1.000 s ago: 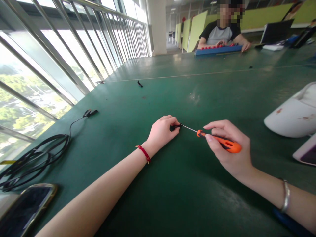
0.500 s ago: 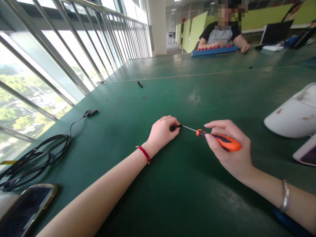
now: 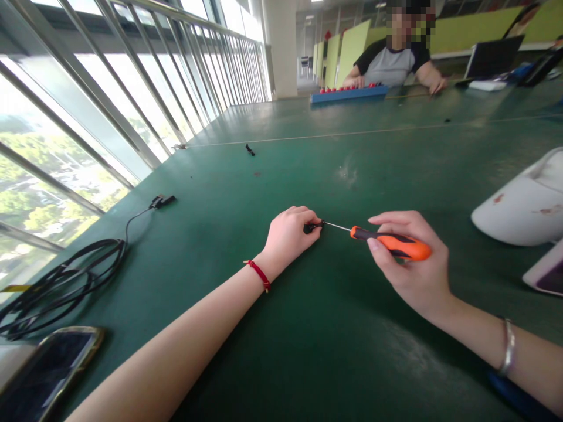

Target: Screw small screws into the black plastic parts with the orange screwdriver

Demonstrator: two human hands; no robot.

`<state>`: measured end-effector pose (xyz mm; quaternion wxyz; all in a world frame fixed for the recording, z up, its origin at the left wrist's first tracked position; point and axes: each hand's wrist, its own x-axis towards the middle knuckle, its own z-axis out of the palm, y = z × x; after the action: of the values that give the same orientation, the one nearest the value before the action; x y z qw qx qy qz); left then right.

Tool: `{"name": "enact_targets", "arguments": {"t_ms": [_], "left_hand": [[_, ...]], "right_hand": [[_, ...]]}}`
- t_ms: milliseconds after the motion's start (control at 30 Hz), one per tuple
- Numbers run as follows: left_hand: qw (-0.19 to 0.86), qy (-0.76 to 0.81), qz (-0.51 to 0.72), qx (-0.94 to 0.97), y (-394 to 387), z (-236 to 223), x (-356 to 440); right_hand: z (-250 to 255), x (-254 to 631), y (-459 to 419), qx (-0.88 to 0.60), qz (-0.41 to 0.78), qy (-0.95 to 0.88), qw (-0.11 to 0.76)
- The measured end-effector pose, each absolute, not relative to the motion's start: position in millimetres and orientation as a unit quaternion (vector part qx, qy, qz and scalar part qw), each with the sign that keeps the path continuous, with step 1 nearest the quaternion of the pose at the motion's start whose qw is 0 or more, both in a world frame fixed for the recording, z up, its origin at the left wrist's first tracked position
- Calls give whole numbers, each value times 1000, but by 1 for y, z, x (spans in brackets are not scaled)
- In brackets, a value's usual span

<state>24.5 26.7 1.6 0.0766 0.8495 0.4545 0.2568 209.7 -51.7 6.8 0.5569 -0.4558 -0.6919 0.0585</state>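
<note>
My left hand (image 3: 292, 233) rests on the green table and pinches a small black part (image 3: 311, 227). Fingers cover much of that part, so its kind is unclear. In my right hand (image 3: 413, 264) lies an orange and black screwdriver (image 3: 396, 243), its handle between thumb and fingers with the index finger stretched along above it. The thin metal shaft points left, and its tip meets the black part at my left fingertips.
Coiled black cable (image 3: 88, 275) and a phone (image 3: 48, 369) lie at the left. A small black piece (image 3: 250, 150) sits farther back. White objects (image 3: 523, 205) stand at the right. Across the table (image 3: 272, 176), a person sits behind a blue tray (image 3: 347, 95) with red pieces.
The screwdriver's handle has tilted up slightly and turned a little in my right hand. My left hand stays put. Across the table, the blue tray has slid to the left.
</note>
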Motion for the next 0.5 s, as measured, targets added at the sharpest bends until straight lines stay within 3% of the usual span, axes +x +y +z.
{"name": "enact_targets", "arguments": {"t_ms": [100,300,500], "left_hand": [[73,451,257,851,26,2,24],[65,446,258,855,26,2,25],[64,447,257,854,25,2,25]], "right_hand": [[7,210,-51,-436,78,-683,580],[9,210,-53,-475,70,-707,519],[7,208,-50,-437,68,-681,585]]}}
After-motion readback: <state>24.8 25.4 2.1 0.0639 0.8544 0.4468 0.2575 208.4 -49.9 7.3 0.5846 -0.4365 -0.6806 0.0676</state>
